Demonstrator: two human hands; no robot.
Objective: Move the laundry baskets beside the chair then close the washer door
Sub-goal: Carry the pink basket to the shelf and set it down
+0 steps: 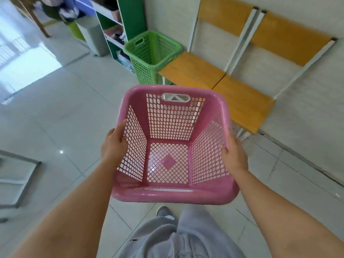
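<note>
An empty pink laundry basket [173,196] with perforated walls hangs in the air in front of me, above the tiled floor. My left hand [114,144] grips its left rim and my right hand [233,151] grips its right rim. Ahead, a green laundry basket [147,53] stands on the floor, right beside the left end of a wooden chair [191,69] with a white frame. A second chair [243,103] of the same kind adjoins it on the right, against the wall. The washer door is out of sight.
A green shelf unit [134,17] with folded items stands behind the green basket. A grey bin [95,36] sits left of it. A metal-framed object [16,181] lies at the left edge. My grey trousers and shoe [163,211] show below the basket.
</note>
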